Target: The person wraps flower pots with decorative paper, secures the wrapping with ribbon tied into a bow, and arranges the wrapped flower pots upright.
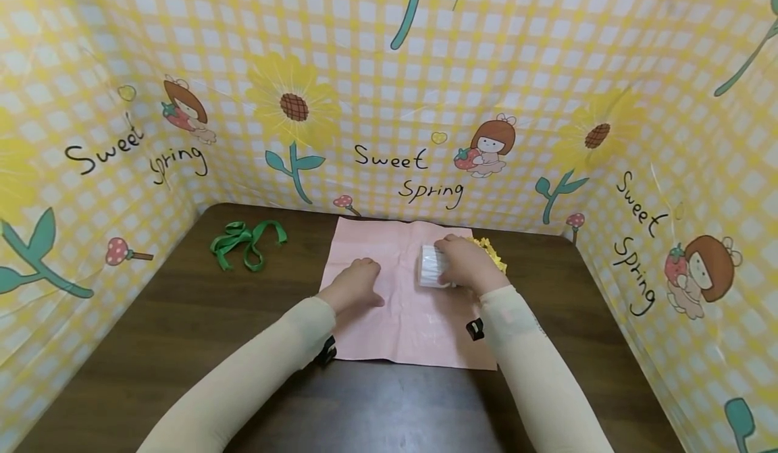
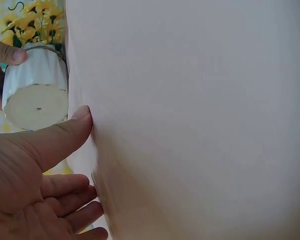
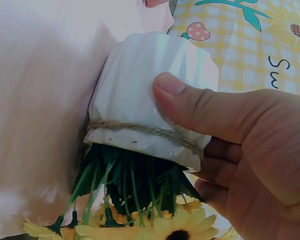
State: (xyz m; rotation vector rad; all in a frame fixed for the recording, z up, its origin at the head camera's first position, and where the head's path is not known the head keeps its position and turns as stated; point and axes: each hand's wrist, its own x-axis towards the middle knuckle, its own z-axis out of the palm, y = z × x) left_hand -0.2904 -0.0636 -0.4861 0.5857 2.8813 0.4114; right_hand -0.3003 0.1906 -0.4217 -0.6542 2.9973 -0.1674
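Note:
A white ribbed flower pot (image 1: 431,266) lies on its side on a pink sheet (image 1: 395,318). My right hand (image 1: 464,260) grips it, with the thumb across its wall in the right wrist view. Twine (image 3: 145,128) circles the pot near its mouth, and artificial yellow flowers (image 3: 180,225) with green stems spread out from it. In the left wrist view the pot's round pale base (image 2: 37,107) faces the camera. My left hand (image 1: 355,283) is at the left part of the sheet, fingers relaxed and spread, holding nothing; its fingertips appear to touch the sheet.
A loose green ribbon (image 1: 246,242) lies on the dark wooden table (image 1: 164,318), left of the sheet. Yellow checked cloth (image 1: 377,88) printed with flowers walls off the back and both sides of the table.

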